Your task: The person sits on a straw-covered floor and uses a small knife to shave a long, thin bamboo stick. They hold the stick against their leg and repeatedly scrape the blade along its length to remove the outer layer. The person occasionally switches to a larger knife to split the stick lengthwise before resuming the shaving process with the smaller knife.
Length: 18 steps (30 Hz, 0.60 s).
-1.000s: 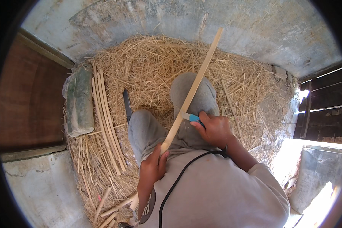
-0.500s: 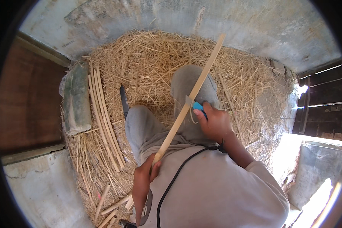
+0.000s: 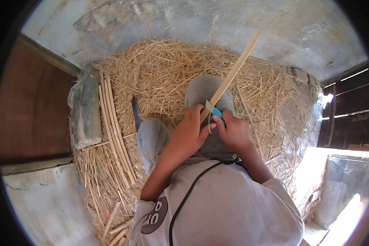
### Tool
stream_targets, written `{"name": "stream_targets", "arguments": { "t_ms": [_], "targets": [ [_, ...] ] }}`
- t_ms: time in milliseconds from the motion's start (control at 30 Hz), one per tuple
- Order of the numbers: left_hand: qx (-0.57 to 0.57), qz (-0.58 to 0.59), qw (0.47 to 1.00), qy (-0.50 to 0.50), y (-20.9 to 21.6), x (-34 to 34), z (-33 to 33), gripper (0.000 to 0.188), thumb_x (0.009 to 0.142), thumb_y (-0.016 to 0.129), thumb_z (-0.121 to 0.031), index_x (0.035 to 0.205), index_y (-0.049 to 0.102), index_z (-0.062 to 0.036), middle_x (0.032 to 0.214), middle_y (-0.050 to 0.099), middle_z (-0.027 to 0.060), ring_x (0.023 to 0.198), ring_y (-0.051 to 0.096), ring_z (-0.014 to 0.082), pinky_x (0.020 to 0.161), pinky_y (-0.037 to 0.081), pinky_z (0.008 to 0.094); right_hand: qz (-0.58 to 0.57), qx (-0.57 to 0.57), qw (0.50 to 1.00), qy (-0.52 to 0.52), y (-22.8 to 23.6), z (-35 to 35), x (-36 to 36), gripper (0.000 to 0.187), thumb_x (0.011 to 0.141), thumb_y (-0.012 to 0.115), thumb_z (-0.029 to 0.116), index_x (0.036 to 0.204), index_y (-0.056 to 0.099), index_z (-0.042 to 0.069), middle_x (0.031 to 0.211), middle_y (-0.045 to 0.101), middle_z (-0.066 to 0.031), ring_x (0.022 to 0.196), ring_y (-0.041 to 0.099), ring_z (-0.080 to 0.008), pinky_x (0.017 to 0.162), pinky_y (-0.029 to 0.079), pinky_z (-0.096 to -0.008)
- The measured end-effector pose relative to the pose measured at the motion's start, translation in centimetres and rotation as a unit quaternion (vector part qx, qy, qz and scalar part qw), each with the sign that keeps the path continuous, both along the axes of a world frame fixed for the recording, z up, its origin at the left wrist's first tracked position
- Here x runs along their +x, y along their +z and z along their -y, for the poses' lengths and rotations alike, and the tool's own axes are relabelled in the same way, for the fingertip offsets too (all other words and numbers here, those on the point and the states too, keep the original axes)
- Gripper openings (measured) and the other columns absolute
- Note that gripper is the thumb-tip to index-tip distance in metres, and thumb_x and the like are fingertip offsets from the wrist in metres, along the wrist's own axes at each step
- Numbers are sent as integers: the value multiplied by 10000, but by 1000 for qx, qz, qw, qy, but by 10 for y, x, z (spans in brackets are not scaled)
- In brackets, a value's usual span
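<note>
While gripping the blue cutter (image 3: pixel 218 115), right hand (image 3: pixel 236 133): holding blade (image 3: pixel 209 106) across the pale strip (image 3: pixel 237 69).
Left hand (image 3: pixel 189 130): curled on the strip beside the blade.
Strip: slanting over the gray-clad knee (image 3: pixel 198 88).
Dark knife (image 3: pixel 135 110): lying on straw (image 3: pixel 160 65).

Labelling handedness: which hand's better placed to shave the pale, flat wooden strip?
Right, probably: the right hand grips the blue-handled cutter, its grey blade at the strip; the left hand shows no tool.
</note>
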<state>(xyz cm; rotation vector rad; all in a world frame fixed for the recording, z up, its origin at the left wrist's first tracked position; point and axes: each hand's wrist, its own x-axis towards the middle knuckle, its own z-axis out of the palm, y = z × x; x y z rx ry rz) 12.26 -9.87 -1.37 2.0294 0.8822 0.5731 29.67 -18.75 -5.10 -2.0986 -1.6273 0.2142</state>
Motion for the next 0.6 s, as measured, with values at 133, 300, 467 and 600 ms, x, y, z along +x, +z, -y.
{"name": "stream_targets", "arguments": {
  "t_ms": [133,300,467,600],
  "targets": [
    [-18,-53,998,8,-33,-4,11,395,1035,622,-189,1363,521,5,1064,653,215,875,702,432,776,563,492,46,4,999,-1,2,2,-4,421,1049,567,497,979,612,84,643,673,-160,545,684,-372,487,524,-482],
    [226,-78,970,44,-84,-29,35,425,1023,632,-159,1402,527,4,1071,657,181,775,705,374,595,575,463,51,-93,994,23,8,4,-13,410,1059,565,467,1033,623,62,672,671,-191,612,690,-423,555,525,-526],
    [212,-127,969,6,-108,-74,55,469,985,666,-108,1414,519,15,1054,655,154,713,692,343,556,566,440,-31,-14,998,-60,7,-2,-4,422,1059,557,502,1005,624,89,657,664,-163,569,684,-381,503,508,-491],
    [200,-114,973,13,-120,-100,68,482,971,684,-107,1413,529,6,1049,655,140,706,692,319,544,565,416,13,-38,999,-34,3,5,-7,419,1061,557,499,1005,630,90,672,677,-159,559,686,-368,490,512,-480]
  ]
}}
